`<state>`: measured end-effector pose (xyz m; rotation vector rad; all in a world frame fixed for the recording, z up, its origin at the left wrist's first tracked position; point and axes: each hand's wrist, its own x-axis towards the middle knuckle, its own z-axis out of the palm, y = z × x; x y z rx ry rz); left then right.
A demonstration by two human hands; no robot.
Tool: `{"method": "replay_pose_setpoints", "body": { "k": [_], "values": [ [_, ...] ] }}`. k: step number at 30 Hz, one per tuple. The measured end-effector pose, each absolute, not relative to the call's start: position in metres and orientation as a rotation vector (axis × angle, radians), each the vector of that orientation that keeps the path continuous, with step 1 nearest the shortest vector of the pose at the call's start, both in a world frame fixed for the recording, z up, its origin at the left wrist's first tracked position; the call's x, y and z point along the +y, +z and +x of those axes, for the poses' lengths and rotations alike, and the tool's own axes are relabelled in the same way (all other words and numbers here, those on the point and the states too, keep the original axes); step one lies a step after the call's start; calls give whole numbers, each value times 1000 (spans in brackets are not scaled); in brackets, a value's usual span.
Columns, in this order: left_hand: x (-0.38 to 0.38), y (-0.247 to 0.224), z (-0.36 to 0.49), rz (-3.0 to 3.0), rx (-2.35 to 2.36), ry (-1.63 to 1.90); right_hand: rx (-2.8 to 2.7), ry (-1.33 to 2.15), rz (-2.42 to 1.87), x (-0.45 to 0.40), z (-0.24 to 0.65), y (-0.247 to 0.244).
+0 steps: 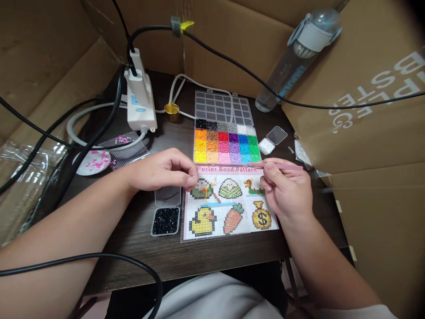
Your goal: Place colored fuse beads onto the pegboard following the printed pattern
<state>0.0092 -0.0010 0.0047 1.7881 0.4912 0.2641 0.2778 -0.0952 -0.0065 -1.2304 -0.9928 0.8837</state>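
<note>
Pink tweezers (288, 167) are gripped in my right hand (289, 188), their tips pointing left near the lower edge of the bead box (223, 147). My left hand (168, 170) hovers at the upper left of the pattern sheet (217, 215), thumb and fingertips pressed together; whatever they may hold is too small to make out. The sheet shows a duck, a carrot, a money bag and other pixel pictures. Sorted beads of many colours fill the open bead box above it. Left of the sheet, a small open case (165, 221) contains black beads.
A power strip (141, 108), gold cup (171, 112) and dish of pink beads (92, 162) lie to the left. A small case of white beads (266, 146) and a bottle (287, 66) are at right. Black cables (229, 60) cross above; cardboard walls surround the table (186, 259).
</note>
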Motion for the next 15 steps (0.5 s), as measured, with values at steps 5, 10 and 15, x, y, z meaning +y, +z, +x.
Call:
{"method": "replay_pose_setpoints", "body": {
  "k": [5,10,15],
  "values": [
    [-2,5,9,1792,485,266,-1100,828,-1313,-102,272,-13],
    [-3,7,10,1803,476,251,-1383,736,-1370,-114,254,-15],
    [-4,8,10,1781,481,243,-1465,771,-1354,-115,245,-14]
  ]
}}
